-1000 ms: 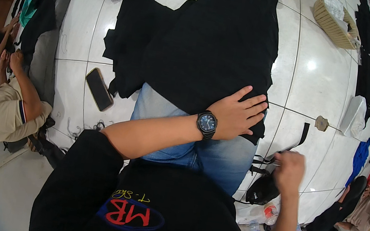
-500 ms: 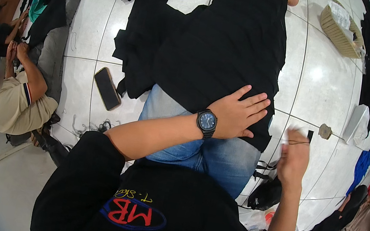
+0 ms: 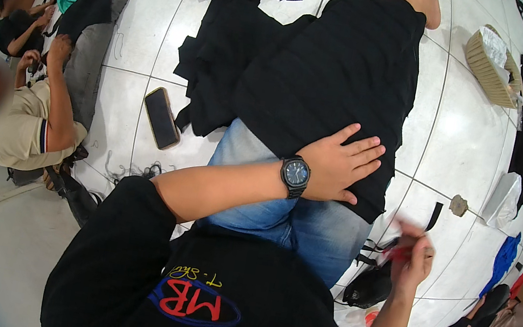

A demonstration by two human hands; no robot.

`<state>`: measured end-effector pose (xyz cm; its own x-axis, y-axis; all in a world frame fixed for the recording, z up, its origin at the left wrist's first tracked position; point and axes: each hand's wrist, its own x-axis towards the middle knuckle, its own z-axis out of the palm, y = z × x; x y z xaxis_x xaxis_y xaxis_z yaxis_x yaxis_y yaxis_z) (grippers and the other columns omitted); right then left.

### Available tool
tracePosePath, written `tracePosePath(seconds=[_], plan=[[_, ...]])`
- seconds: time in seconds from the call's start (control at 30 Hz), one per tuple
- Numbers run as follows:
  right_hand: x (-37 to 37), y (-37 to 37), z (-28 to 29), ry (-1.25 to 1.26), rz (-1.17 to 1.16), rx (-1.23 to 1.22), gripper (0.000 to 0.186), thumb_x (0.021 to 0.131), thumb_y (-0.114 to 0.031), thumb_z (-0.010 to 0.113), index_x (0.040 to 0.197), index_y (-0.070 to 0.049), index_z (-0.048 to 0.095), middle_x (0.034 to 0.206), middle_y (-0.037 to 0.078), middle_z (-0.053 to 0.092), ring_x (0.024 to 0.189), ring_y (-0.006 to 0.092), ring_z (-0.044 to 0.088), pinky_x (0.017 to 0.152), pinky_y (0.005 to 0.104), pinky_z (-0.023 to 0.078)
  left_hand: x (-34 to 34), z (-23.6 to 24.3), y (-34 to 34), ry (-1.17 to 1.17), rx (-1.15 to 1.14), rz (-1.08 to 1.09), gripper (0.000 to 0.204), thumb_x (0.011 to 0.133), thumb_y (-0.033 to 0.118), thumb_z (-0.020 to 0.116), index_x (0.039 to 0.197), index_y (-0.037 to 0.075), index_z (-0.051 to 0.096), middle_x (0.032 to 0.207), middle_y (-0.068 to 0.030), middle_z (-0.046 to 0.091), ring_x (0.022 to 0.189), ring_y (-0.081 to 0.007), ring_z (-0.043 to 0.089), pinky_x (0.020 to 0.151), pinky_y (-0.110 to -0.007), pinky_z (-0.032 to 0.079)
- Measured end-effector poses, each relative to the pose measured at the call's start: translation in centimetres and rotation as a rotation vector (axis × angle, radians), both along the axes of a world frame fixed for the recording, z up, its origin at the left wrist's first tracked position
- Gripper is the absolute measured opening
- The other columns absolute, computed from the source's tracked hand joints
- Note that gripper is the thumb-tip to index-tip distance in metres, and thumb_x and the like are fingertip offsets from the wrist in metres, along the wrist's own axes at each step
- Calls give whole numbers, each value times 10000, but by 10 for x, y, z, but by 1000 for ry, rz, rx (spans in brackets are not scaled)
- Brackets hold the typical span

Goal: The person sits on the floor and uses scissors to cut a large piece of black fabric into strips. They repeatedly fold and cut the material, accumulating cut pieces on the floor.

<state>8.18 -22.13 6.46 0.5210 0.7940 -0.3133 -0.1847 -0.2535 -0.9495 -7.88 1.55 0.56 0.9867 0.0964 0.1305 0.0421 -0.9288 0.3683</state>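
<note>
A large piece of black cloth point(image 3: 331, 72) drapes over my lap and legs, on top of my blue jeans point(image 3: 325, 235). Flat on its near part lies my left hand point(image 3: 337, 167), fingers spread, with a dark watch point(image 3: 295, 173) on that wrist. Off to the right of my thigh, away from the cloth, my right hand point(image 3: 412, 259) is raised with curled fingers, partly smeared by motion. Something small, dark and reddish shows at its fingers, too blurred to name. Below it a black bag point(image 3: 368, 286) with straps rests on the floor.
A phone point(image 3: 162, 118) lies on the tiles at left. More black cloth point(image 3: 226, 41) spreads beyond it. At right are a woven basket point(image 3: 493, 67), a small roundish object point(image 3: 458, 205) and a white package point(image 3: 504, 200). Another person point(image 3: 35, 121) sits at far left.
My right hand has moved down and turned, and a reddish blur now shows at its fingers. My left hand stays flat on the cloth. The whole view has shifted slightly.
</note>
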Motion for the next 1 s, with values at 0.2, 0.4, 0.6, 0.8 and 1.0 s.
tracePosePath(seconds=[0.2, 0.4, 0.6, 0.8, 1.0], plan=[[17, 14, 4, -1343, 616, -452, 153, 844, -107, 655, 756, -18, 566, 816, 167, 612, 802, 388, 578, 764, 477, 451, -4, -10, 1, -11, 63, -1, 692, 887, 522, 625, 1442, 128, 498, 1567, -83, 396, 1472, -222, 320, 1210, -504, 206], [86, -110, -4, -1232, 499, -809, 264, 902, -171, 621, 692, -21, 562, 694, 180, 566, 711, 414, 544, 676, 501, 418, -4, -14, -2, -22, 74, -10, 678, 907, 503, 610, 1454, 123, 483, 1572, -83, 387, 1476, -223, 313, 1209, -513, 203], [35, -56, -12, 226, 209, -260, 545, 1004, -481, 528, 840, 14, 685, 803, 176, 706, 612, 196, 648, 544, 289, 482, -12, 9, 6, 11, 94, 6, 694, 869, 519, 649, 1408, 98, 536, 1535, -97, 442, 1461, -230, 342, 1211, -515, 199], [7, 39, 16, -1471, 507, -243, 152, 870, -147, 645, 896, -5, 598, 1006, 208, 652, 965, 383, 599, 885, 462, 465, -26, -1, 11, -15, 121, 32, 646, 866, 446, 672, 1393, 95, 547, 1510, -115, 470, 1437, -242, 386, 1211, -515, 207], [44, -64, 12, -1354, 595, -456, 219, 856, -111, 657, 724, -50, 493, 709, 140, 519, 711, 369, 509, 680, 480, 390, -25, -6, 9, -55, 171, 13, 562, 907, 355, 651, 1398, 105, 542, 1507, -125, 473, 1426, -253, 407, 1203, -522, 227]])
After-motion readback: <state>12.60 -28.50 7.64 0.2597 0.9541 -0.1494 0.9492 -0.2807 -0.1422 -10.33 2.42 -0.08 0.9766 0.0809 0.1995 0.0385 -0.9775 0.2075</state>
